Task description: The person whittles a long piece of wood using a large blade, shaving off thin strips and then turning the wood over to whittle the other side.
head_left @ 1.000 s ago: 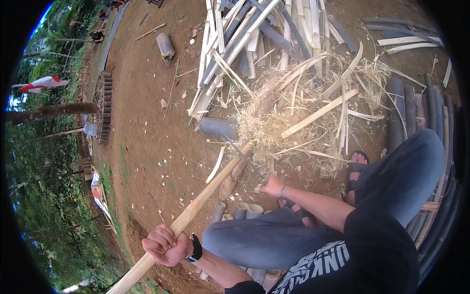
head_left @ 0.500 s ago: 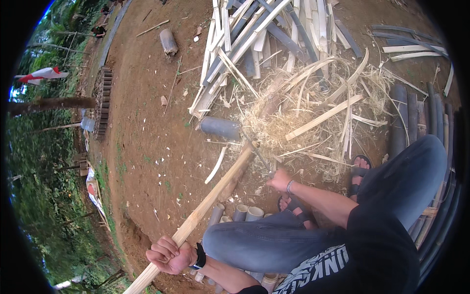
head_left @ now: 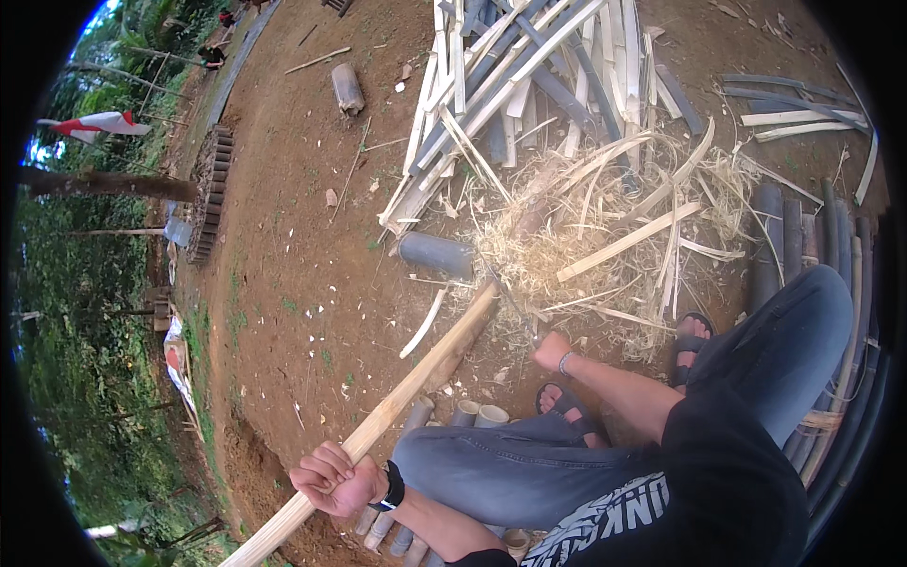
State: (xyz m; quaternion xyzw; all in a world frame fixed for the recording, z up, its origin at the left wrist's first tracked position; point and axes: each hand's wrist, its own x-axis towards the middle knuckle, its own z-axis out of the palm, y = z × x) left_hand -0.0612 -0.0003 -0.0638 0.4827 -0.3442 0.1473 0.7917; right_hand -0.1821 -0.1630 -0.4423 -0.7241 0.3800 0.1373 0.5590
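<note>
Two hands on one long bamboo pole (head_left: 416, 378), axis running diag. from lower left up to centre, far end by the shavings heap (head_left: 586, 236). Left hand (head_left: 333, 480) is clenched round the near part; right hand (head_left: 553, 352) sits at the far tip w/ a thin blade, grip hard to make out. Pole's near end is cut off at frame edge.

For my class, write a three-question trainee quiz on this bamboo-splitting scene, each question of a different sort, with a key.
1. True or false: the left hand grips the long bamboo strip.
2. Where is the right hand? A) at the strip's far end, holding a blade B) on the grey bamboo tube C) on a knee
3. Fill in: behind the strip's far end lies a heap of pale ____.

Key: 1 true; 2 A; 3 shavings.
</note>
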